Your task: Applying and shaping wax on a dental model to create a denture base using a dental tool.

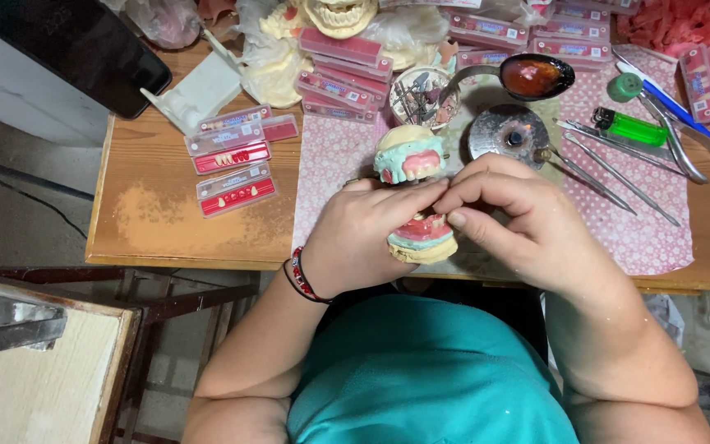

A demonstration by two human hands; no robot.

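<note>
My left hand [367, 234] grips a hinged dental model [421, 238], a cream plaster cast with green base and pink wax gums. The model's upper half [408, 154] stands open above my fingers. My right hand [519, 218] pinches at the lower half's pink wax ridge with thumb and forefinger; whatever is between the fingertips is too small to tell. Both hands meet over the front edge of the wooden table [166, 222]. A red and black bracelet [301, 275] circles my left wrist.
Strips of artificial teeth on red cards [236, 164] lie to the left. A small burner [509, 136], a ladle of melted wax [532, 76], a green lighter [630, 127] and metal hand tools [610, 173] lie on the pink patterned cloth [651, 238] to the right. More tooth strips and plaster casts crowd the back.
</note>
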